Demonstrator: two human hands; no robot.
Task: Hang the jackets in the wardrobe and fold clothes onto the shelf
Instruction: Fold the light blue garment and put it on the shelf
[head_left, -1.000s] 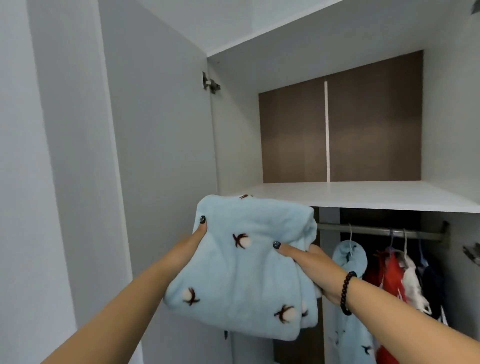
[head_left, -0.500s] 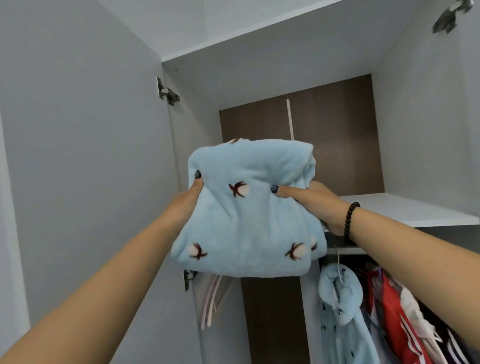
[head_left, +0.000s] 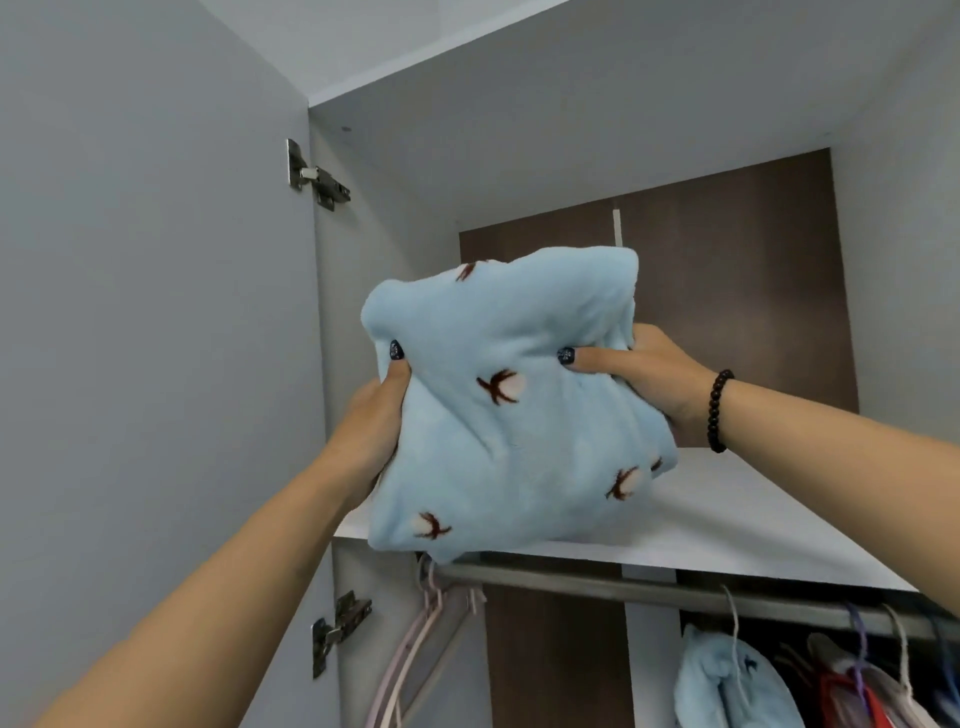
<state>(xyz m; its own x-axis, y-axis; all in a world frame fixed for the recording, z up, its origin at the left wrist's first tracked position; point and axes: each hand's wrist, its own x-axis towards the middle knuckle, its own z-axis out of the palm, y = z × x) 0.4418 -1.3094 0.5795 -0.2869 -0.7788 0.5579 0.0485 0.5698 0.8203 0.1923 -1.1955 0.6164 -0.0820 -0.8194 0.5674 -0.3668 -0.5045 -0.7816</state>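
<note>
Left hand (head_left: 371, 421) and right hand (head_left: 654, 379) grip the folded blue fleece garment (head_left: 511, 410), now raised over the shelf (head_left: 727, 514) front edge; placement imminent.

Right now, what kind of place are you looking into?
Most likely the inside of a bedroom wardrobe. A white shelf sits above a metal hanging rail with clothes on hangers, and the door hinges show at the left. Both hands hold a folded blue fleece garment up at the shelf.
</note>
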